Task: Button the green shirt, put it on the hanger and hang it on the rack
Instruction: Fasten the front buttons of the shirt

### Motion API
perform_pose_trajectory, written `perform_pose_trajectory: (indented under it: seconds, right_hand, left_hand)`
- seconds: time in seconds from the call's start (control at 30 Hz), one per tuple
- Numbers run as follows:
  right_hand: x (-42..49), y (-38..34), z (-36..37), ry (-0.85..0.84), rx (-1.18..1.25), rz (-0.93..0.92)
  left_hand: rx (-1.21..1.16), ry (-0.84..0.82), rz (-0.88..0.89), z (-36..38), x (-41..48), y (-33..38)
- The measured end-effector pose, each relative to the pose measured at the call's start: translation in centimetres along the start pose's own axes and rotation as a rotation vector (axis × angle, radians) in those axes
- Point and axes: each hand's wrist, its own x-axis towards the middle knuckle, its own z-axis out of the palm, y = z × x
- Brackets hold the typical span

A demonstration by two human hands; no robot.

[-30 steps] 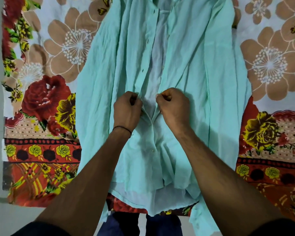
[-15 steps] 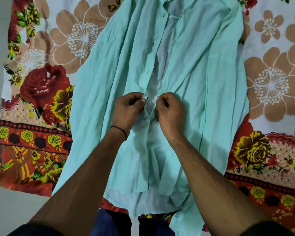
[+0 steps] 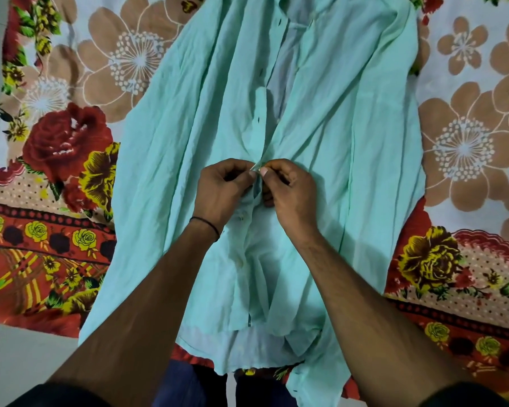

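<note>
The mint-green shirt [image 3: 335,118] lies spread flat on a floral bedsheet, collar away from me, hem near me. Its front is joined below my hands, where small buttons [image 3: 241,217] show, and gapes open above them. My left hand [image 3: 221,192] pinches the left front edge at mid-chest. My right hand [image 3: 288,189] pinches the right front edge. Thumbs and fingertips of both hands meet at the placket. No hanger or rack is in view.
The floral bedsheet [image 3: 59,148], with red roses and brown flowers, covers the surface under the shirt. Pale floor [image 3: 18,356] shows at the lower left. My dark trousers [image 3: 188,383] appear at the bottom edge, below the hem.
My hands drew together from slightly apart, bringing the two front edges of the shirt into contact at mid-chest. The view shifted a little toward the collar.
</note>
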Motion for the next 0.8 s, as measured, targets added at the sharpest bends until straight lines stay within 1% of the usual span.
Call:
perform_pose_trajectory:
  seconds: [0.13,0.27,0.37,0.47,0.57,0.63,0.7,0.8]
  right_hand:
    - [-0.1,-0.2,0.0,0.005,-0.002,0.015]
    - [-0.1,-0.3,0.0,-0.005,-0.002,0.027]
    - [-0.2,-0.4,0.0,-0.011,0.009,0.026]
    - [-0.3,-0.4,0.1,-0.018,0.023,0.036]
    - [-0.3,-0.4,0.2,0.010,0.007,0.066]
    - [-0.2,-0.6,0.1,-0.005,0.008,0.065]
    - [-0.2,-0.6,0.0,-0.028,-0.006,0.061]
    - [-0.2,-0.5,-0.1,-0.027,-0.020,0.074]
  left_hand:
    - [-0.050,0.004,-0.021,-0.2,0.0,0.1]
    - [-0.036,-0.028,-0.027,-0.3,0.0,0.5]
    - [0.008,-0.065,-0.006,-0.4,0.3,0.7]
    - [0.106,-0.097,0.023,-0.5,0.8,0.7]
    - [0.239,-0.073,0.051,-0.2,1.2,0.3]
    - [0.284,-0.056,0.057,0.0,1.3,0.2]
    - [0.290,-0.070,0.056,-0.2,1.5,0.3]
    - [0.237,-0.133,0.044,-0.6,1.6,0.4]
